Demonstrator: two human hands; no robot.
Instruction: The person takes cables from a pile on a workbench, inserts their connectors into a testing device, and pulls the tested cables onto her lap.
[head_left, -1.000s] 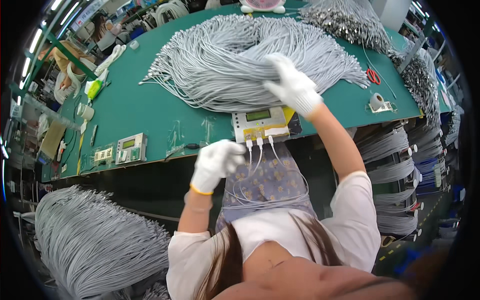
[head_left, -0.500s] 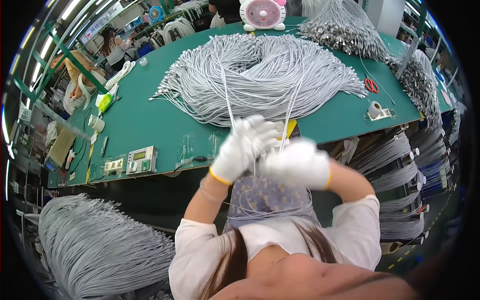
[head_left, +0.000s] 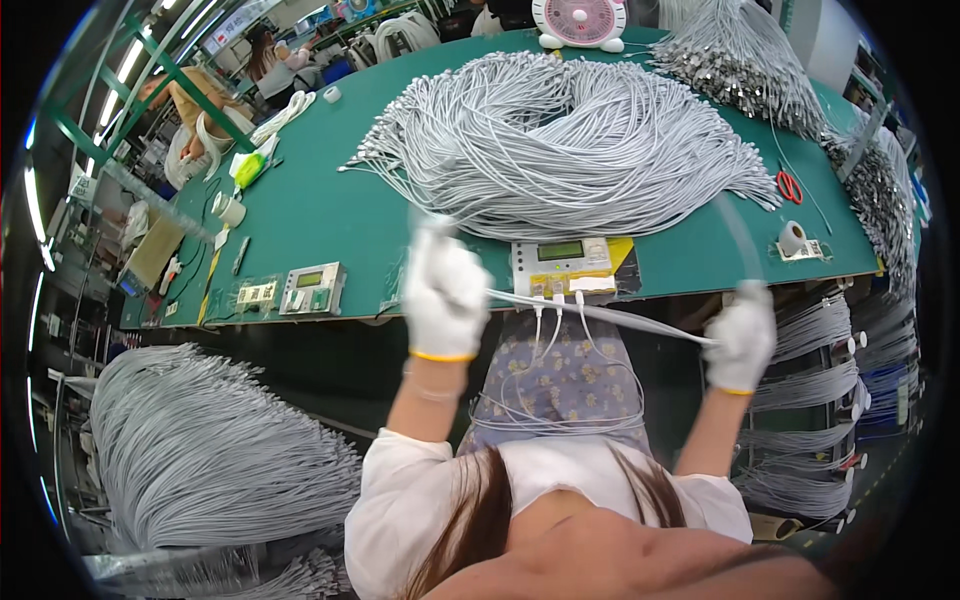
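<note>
A light grey cable (head_left: 610,317) is pulled out lengthwise between my two white-gloved hands, just above the table's front edge. My left hand (head_left: 445,295) is closed around one part of it, and my right hand (head_left: 742,338), smeared by motion, grips it farther right. A blurred cable end sticks up above the right hand. Behind the stretched cable sits a grey box with a small screen (head_left: 560,250), and white plugs (head_left: 558,300) are fitted along its front edge. Their thin leads hang down over my patterned lap (head_left: 555,375). A big heap of grey cables (head_left: 530,190) covers the table beyond.
A second box with a screen (head_left: 312,290) lies at the left front edge. Red scissors (head_left: 789,186) and a tape roll (head_left: 792,238) are at the right. Cable bundles stand at lower left (head_left: 200,460) and hang at lower right (head_left: 800,430). A pink-and-white fan (head_left: 580,20) is at the back.
My hands were close together in front of the box; now they are wide apart with the cable stretched between them. The box and its plugs have come into sight. The view has shifted somewhat.
</note>
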